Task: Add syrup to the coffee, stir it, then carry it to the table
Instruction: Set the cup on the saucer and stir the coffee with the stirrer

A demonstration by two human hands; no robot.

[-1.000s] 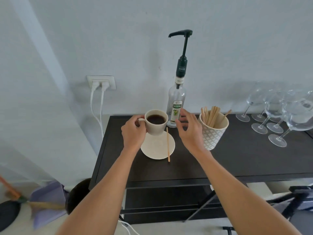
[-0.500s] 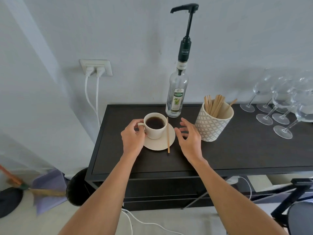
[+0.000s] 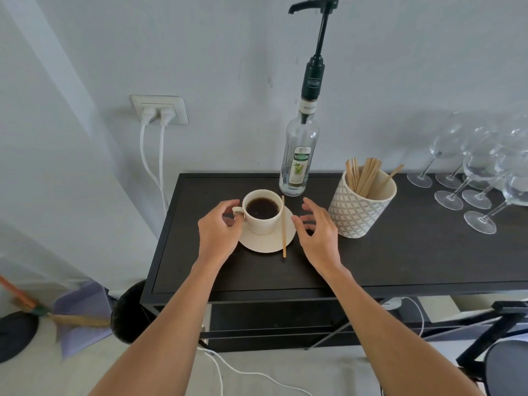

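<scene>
A cream coffee cup [image 3: 263,221] full of dark coffee stands on its saucer [image 3: 264,244] on the black sideboard [image 3: 400,252]. My left hand [image 3: 218,232] is at the cup's left side, with thumb and forefinger curled around the handle. A wooden stir stick [image 3: 283,227] lies across the saucer's right rim. My right hand [image 3: 317,235] hovers just right of the saucer, fingers spread, holding nothing. The clear syrup bottle [image 3: 300,155] with a tall black pump stands right behind the cup, against the wall.
A patterned pot of wooden stir sticks [image 3: 361,207] stands close to my right hand. Several wine glasses [image 3: 480,181] crowd the right end of the sideboard. Two white cables hang from a wall socket [image 3: 160,110] at the left. A broom and dustpan [image 3: 77,315] lie on the floor.
The cup, held in the air near the bottle a second ago, now rests on the saucer. My right hand has dropped from near the bottle to beside the saucer.
</scene>
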